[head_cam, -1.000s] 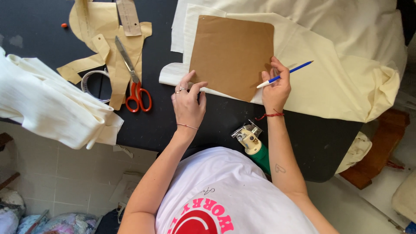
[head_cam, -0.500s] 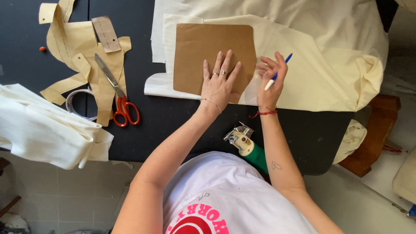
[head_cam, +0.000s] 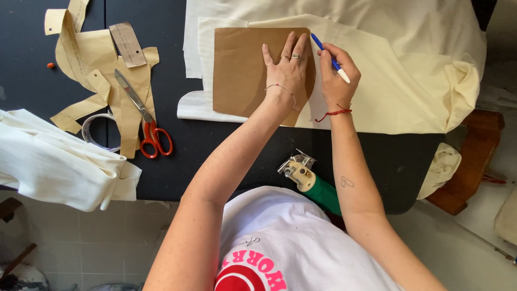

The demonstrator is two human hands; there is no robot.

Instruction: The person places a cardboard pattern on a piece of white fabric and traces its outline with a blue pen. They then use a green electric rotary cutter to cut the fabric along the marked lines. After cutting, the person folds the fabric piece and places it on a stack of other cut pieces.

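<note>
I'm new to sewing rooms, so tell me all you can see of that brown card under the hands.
The brown card is a flat, stiff-looking sheet, roughly rectangular, plain and unmarked. It lies on cream cloth on the dark table. The left hand presses flat on its right part; the right hand holds a blue pen at its right edge.

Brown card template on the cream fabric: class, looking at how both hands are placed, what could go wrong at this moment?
1. The left hand presses only the right part of the brown card template; its left side lies unheld, so it might pivot and spoil the line.
2. The cream fabric is rumpled at its right end, so the marked shape could distort.
3. The blue pen in the right hand sits close to the left fingertips and may mark them.
</note>
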